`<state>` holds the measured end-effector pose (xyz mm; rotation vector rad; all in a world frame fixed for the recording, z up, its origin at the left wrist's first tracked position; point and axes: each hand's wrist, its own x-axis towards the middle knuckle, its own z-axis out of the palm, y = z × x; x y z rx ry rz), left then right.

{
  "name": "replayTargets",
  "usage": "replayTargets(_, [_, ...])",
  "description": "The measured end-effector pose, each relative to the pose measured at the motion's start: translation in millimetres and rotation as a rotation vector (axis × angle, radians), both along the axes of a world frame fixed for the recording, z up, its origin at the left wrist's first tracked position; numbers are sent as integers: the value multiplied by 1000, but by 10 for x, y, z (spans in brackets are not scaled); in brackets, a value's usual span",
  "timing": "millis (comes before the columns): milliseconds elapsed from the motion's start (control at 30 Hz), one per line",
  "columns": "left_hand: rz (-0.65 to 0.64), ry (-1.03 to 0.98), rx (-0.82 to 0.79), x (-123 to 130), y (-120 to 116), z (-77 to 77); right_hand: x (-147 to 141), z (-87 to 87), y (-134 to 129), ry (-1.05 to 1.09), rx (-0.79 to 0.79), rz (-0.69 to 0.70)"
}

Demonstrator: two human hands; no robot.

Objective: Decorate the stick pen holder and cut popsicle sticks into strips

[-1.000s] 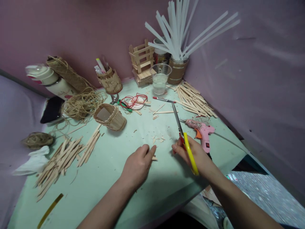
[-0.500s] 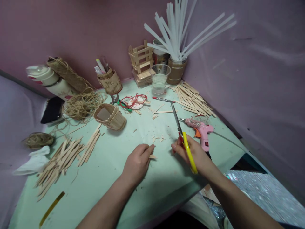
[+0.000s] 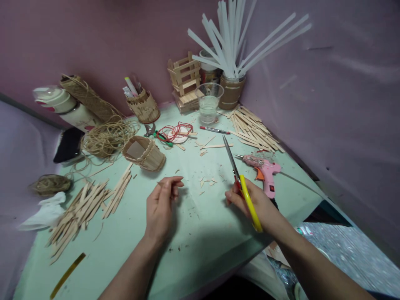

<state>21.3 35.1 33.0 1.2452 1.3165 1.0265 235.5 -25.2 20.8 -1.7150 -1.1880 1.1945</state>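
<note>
My right hand is closed around scissors with a yellow-and-red handle, their blades pointing away and looking nearly together. Left of it, my left hand is held with thumb and fingers pinched together. A small tip of a wooden craft stick pokes out above its knuckles; the rest is hidden by the hand. Between both hands, several small cut wood chips lie on the green tabletop. Beyond my left hand a small stick-covered basket leans tilted.
Craft sticks lie in a left pile and a right pile. A pink glue gun rests beside my right hand. Farther back are a plastic cup of water, pliers, a pen, tangled twine and a bottle.
My left hand has moved left and turned, with the craft stick piece in it. Another small chip lies on the table where it was. My right hand with the scissors has barely moved.
</note>
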Motion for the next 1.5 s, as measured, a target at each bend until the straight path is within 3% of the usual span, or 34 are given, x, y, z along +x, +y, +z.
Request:
replayTargets(100, [31,-419,-194,100,16,15,-80,19,-37,14,-15,15])
replayTargets(167, [0,-553,-304,162,11,-18,-156,29,-50,62,-23,26])
replayTargets(367, [33,-655,-453,194,-77,-128,-332,109,16,137,-40,22])
replayTargets(567, [31,-657,-507,180,-168,-121,-334,205,108,74,-13,-100])
replayTargets(700, [-193,-554,-644,81,-118,-58,-161,217,126,6,23,-70])
replayTargets(867, [-539,-305,-678,-47,-9,31,58,291,55,58,-12,190])
replayTargets(1033, [-855,-104,-644,-62,-24,24,-45,324,11,113,-101,361])
replayTargets(1133, [-945,-84,-662,-62,-42,-11,-153,294,30,90,-123,363])
replayTargets(1233, [-842,-139,-663,-49,-37,-22,-201,263,32,37,-126,313])
replayTargets(1333, [-545,-224,-587,-22,-16,-10,-194,286,-13,-43,-139,291])
replayTargets(1400, [-391,-248,-541,-5,-5,-5,-179,344,-58,-95,-184,343])
replayTargets(1500, [-304,-255,-488,9,-2,-12,-165,449,-120,-173,-280,459])
